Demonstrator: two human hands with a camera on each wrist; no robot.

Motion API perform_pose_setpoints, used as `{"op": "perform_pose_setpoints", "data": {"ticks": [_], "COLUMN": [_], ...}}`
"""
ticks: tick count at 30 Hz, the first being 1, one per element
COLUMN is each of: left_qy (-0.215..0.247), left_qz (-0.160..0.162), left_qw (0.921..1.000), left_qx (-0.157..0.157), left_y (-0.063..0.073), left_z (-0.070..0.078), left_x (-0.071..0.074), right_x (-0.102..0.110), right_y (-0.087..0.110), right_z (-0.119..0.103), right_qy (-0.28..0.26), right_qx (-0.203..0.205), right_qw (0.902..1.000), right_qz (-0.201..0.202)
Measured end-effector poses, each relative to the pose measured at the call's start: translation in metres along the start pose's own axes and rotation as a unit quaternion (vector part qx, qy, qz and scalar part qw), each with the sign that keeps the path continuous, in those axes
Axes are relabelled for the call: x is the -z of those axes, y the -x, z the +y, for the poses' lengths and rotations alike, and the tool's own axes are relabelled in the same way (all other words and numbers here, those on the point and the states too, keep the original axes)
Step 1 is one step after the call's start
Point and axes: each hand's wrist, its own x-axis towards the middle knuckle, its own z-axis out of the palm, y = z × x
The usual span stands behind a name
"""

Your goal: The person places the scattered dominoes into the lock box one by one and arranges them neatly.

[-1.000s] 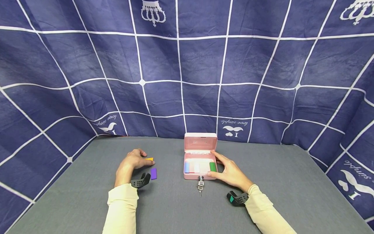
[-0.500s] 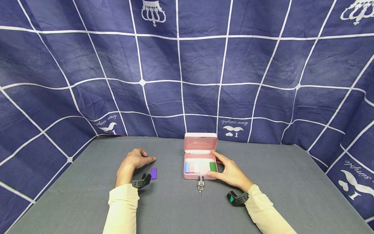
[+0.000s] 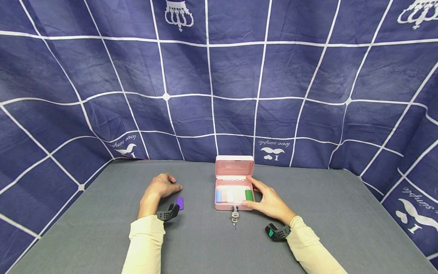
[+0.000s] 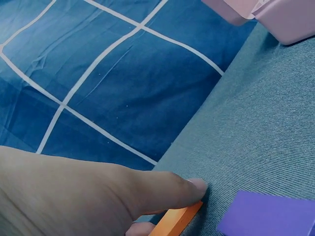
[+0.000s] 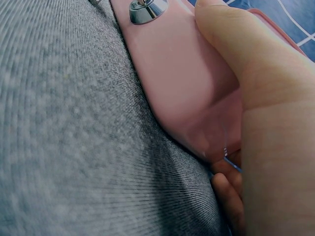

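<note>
My left hand [image 3: 160,187] is low over the left of the table, pinching an orange block [image 4: 176,221] between thumb and fingers; from the head view the block is hidden under the hand. Just nearer me lies a purple block [image 3: 180,203], flat on the cloth. At the centre a small pink cash box [image 3: 224,206] stands with its lid raised. My right hand [image 3: 268,200] grips the box's right side, thumb at the front rim and fingers toward the back corner. Inside the box are a light blue block [image 3: 218,196], a whitish block [image 3: 230,196] and a green block [image 3: 249,195].
Keys [image 3: 234,220] hang from the lock on the box's front. Grey cloth [image 3: 205,243] covers the table. A blue curtain [image 3: 232,114] with white lines rises behind the table's far edge.
The orange block was partly visible beside my left thumb and is now covered by the hand in the head view. My left hand has shifted very slightly right. The right hand and box stay put.
</note>
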Motion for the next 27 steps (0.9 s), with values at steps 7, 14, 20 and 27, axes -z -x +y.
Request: {"op": "perform_pose_setpoints", "data": {"ticks": [7,14,20,27], "left_qy": [0.004,0.009,0.010,0.008], "left_qz": [0.007,0.012,0.011,0.006], "left_qw": [0.9995,0.9997,0.9987,0.9983], "left_qx": [-0.030,-0.021,0.049,0.057], "left_y": [-0.0006,0.0005,0.0036,0.0024], "left_z": [0.0001,0.0006,-0.0021,-0.0023], "left_x": [-0.0014,-0.0005,0.0031,0.0035], "right_x": [-0.0001,-0.0001,-0.0006,-0.0007], "right_y": [0.0009,0.0010,0.0005,0.0006], "right_z": [0.0006,0.0009,0.0011,0.0015], "right_qy": [-0.001,0.000,0.001,0.002], "right_qx": [0.003,0.000,0.000,0.001], "right_qw": [1.0000,1.0000,1.0000,1.0000], "right_qz": [0.003,0.004,0.003,0.004]}}
